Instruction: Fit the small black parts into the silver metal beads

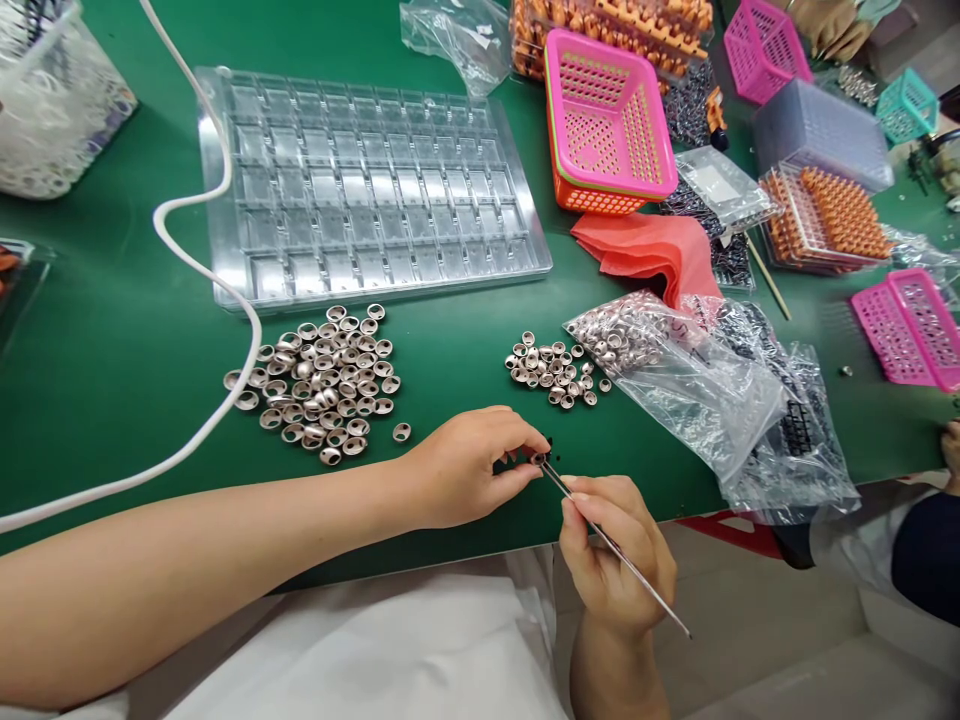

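Observation:
My left hand (469,465) pinches a small silvery metal ring (538,459) between thumb and fingertips, just above the green table near its front edge. In my right hand (621,545) is a pair of thin metal tweezers (634,567), gripped like a pen. Their tip meets the ring, and the back end points down to the right. Tiny black bits (555,452) lie on the table just beyond the fingertips. Past my left wrist spreads a large pile of hollow metal rings (322,385). A smaller pile of similar rings (551,372) sits beyond my hands.
A clear compartment tray (367,190) lies at the back, with a white cable (217,275) crossing its left side. Plastic bags of parts (675,370) rest to the right. Stacked pink baskets (611,120) stand behind red sheets (649,250). Another person's sleeve (930,550) shows at far right.

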`<move>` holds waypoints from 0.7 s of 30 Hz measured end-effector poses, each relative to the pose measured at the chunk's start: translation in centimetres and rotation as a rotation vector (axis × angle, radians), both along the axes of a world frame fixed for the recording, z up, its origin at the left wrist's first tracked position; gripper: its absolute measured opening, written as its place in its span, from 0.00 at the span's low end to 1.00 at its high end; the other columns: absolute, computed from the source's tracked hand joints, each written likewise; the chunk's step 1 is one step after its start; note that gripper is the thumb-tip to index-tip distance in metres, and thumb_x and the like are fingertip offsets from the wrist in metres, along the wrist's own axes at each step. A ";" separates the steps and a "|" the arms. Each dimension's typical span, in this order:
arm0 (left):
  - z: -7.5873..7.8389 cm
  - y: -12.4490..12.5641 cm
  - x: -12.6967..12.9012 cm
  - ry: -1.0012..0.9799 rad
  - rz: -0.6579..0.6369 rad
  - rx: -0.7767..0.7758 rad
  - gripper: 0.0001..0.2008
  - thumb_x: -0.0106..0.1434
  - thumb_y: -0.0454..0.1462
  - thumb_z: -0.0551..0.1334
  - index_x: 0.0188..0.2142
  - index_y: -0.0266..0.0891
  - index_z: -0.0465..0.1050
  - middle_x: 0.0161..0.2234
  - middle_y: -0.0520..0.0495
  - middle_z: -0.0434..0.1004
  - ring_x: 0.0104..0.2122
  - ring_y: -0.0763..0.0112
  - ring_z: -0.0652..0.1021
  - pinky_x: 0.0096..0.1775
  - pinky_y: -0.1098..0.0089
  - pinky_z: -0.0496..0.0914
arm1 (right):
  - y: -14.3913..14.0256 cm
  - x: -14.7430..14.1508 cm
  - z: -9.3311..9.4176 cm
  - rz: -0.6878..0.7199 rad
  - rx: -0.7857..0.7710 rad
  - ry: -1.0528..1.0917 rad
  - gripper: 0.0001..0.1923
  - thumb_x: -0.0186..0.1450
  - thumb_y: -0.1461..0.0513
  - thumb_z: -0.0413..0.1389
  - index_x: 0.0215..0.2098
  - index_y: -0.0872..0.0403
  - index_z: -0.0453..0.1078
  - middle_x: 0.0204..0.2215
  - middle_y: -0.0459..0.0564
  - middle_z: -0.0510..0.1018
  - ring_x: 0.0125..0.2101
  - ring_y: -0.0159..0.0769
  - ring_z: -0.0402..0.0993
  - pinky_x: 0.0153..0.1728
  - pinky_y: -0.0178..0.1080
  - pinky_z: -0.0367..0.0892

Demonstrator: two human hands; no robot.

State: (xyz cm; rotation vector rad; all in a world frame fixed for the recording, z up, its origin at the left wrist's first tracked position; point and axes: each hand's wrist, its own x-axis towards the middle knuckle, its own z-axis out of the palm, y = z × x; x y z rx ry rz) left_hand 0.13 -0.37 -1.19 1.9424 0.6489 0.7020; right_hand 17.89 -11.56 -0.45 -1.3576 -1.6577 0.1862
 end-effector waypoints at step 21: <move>0.0 0.1 0.0 0.017 -0.004 -0.022 0.05 0.66 0.33 0.64 0.42 0.38 0.77 0.34 0.48 0.82 0.34 0.69 0.79 0.35 0.72 0.73 | 0.0 0.0 -0.1 -0.011 -0.020 -0.001 0.15 0.64 0.72 0.60 0.47 0.52 0.71 0.38 0.52 0.82 0.35 0.38 0.81 0.31 0.41 0.77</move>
